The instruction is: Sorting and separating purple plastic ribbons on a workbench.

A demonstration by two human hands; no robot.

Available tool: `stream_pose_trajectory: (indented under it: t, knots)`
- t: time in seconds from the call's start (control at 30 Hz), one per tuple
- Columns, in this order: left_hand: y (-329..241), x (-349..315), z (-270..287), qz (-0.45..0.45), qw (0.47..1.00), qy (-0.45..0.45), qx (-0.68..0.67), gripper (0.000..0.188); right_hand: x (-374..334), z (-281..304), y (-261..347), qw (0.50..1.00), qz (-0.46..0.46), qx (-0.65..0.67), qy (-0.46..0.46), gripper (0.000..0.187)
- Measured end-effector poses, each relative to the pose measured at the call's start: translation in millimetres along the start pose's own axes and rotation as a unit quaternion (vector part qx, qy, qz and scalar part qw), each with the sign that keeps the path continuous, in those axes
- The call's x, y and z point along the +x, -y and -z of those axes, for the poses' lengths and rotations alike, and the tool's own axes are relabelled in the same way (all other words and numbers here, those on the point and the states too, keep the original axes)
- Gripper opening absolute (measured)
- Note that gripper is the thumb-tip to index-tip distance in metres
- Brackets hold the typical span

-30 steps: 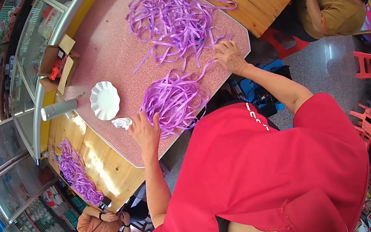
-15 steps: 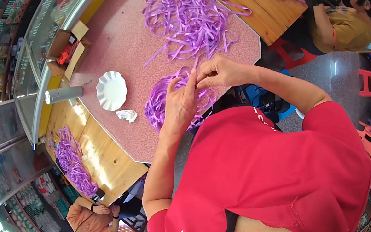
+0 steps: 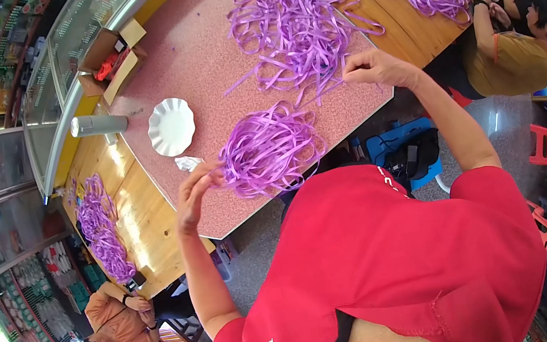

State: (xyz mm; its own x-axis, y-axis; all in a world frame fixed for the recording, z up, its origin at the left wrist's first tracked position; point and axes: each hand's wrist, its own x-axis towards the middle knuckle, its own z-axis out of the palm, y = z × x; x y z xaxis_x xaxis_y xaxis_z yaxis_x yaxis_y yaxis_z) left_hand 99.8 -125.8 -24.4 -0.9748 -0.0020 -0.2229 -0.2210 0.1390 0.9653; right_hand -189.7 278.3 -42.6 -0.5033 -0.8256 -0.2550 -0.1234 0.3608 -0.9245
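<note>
Two loose heaps of shiny purple ribbon lie on the pink speckled table: a near heap (image 3: 271, 153) in front of me and a larger far heap (image 3: 293, 24) beyond it. At the far heap's near right side, my right hand (image 3: 379, 70) is closed in a pinch on a ribbon strand (image 3: 322, 95). That strand runs taut leftward toward the top of the near heap. My left hand (image 3: 198, 191) is at the near heap's left edge, fingers stretched out and loosely apart, the tips beside or touching the ribbon.
Left of the near heap are a white scalloped dish (image 3: 171, 127), crumpled white paper (image 3: 188, 163), a grey cylinder (image 3: 98, 124) and an open cardboard box (image 3: 102, 58). Co-workers sit at wooden tables with more purple ribbon, one lower left (image 3: 122, 320), others upper right (image 3: 514, 61).
My hands were together above the near heap; now they are apart. The right has moved right with the strand drawn taut, the left has moved to the heap's left edge.
</note>
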Motion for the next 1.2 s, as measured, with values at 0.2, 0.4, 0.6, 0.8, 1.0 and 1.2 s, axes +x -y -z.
stream_pose_trajectory:
  t: [0.2,0.4,0.6,0.8,1.0,1.2]
  knots:
    - [70.7,-52.6,60.8,0.070,0.991,-0.052,-0.099,0.031,-26.8,52.5,-64.7,0.988,-0.140,0.067,-0.022,0.023]
    - [111.5,-73.6,76.1,0.096,0.973,-0.089,-0.188,0.030,-55.7,76.3,-100.0,0.965,-0.219,0.117,-0.084,0.023]
    - [119.3,-50.2,60.8,0.232,0.947,-0.172,-0.140,0.031,-45.2,44.6,-100.6,0.934,-0.150,0.235,-0.224,0.020]
    - [127.9,-8.3,16.2,0.117,0.878,-0.342,0.314,0.039,-26.1,5.2,-4.0,0.912,-0.028,0.374,-0.169,0.024]
    - [-8.3,66.0,-139.3,-0.131,0.983,0.084,0.094,0.030,-27.6,-36.1,62.1,0.923,0.011,0.362,-0.129,0.023]
    - [-45.0,104.5,-228.6,0.034,0.941,0.077,-0.327,0.044,-37.4,-64.3,95.3,0.950,0.071,0.283,-0.110,0.018]
